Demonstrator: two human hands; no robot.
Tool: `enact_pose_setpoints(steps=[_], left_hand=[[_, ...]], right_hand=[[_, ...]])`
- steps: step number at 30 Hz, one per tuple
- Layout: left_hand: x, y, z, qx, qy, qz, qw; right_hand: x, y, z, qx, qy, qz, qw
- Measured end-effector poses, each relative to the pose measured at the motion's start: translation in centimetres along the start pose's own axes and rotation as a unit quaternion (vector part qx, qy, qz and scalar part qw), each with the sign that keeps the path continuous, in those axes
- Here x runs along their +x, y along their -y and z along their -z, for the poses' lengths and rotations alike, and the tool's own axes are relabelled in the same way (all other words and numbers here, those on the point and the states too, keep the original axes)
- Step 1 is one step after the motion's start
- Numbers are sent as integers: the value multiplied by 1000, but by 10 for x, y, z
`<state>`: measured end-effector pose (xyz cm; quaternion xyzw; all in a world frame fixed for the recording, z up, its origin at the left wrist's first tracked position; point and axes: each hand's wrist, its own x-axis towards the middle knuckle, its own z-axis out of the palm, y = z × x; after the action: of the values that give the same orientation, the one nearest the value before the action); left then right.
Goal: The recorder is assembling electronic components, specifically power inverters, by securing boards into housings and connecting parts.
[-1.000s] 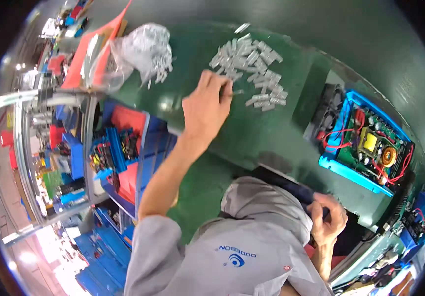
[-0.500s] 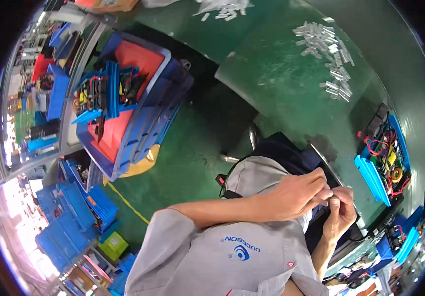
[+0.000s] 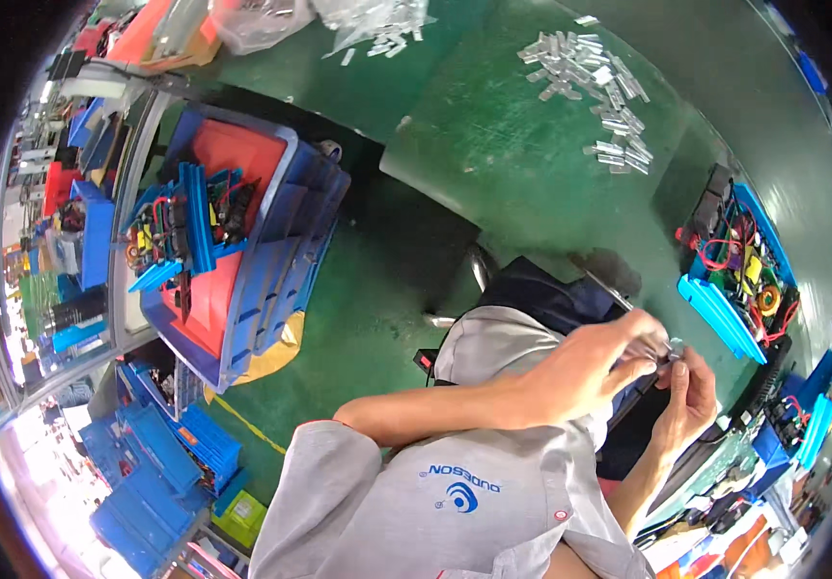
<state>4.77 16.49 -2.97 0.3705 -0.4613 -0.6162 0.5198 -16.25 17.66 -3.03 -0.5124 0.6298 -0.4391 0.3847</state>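
Note:
My left hand (image 3: pixel 590 372) reaches across from the left, its thumb and fingers pinched together. Just beside it, my right hand (image 3: pixel 688 400) curls with its fingertips pressed close to the left ones. Between the fingertips of both hands shows a small shiny piece (image 3: pixel 673 351), silvery or clear; its exact shape is too small to make out. To the right of my hands lies an opened blue housing (image 3: pixel 720 314) with red wires, a copper-coloured ring coil and yellow parts. Farther away, many small silvery flat pieces (image 3: pixel 619 121) are scattered on the green surface.
At left, stacked blue crates (image 3: pixel 266 232) hold a red sheet and another blue-cased wired assembly (image 3: pixel 194 217). Clear plastic bags (image 3: pixel 368 19) lie at the far edge, with loose pieces beside them. More blue bins (image 3: pixel 151 463) stand lower left. Another wired unit (image 3: pixel 807 425) sits far right.
My hands have shifted slightly right and the fingers have opened a little around the shiny piece, which now shows. The whole view has turned, moving the surroundings leftward.

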Motion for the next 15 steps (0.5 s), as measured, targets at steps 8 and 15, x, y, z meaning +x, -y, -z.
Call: enact_pose_setpoints(steps=[8, 15], left_hand=[[-1, 14, -30, 29, 39, -45, 998], [50, -6, -5, 16, -13, 65, 998]], right_hand=[[4, -13, 25, 4, 1, 0, 1000], [20, 5, 10, 18, -47, 8, 999]])
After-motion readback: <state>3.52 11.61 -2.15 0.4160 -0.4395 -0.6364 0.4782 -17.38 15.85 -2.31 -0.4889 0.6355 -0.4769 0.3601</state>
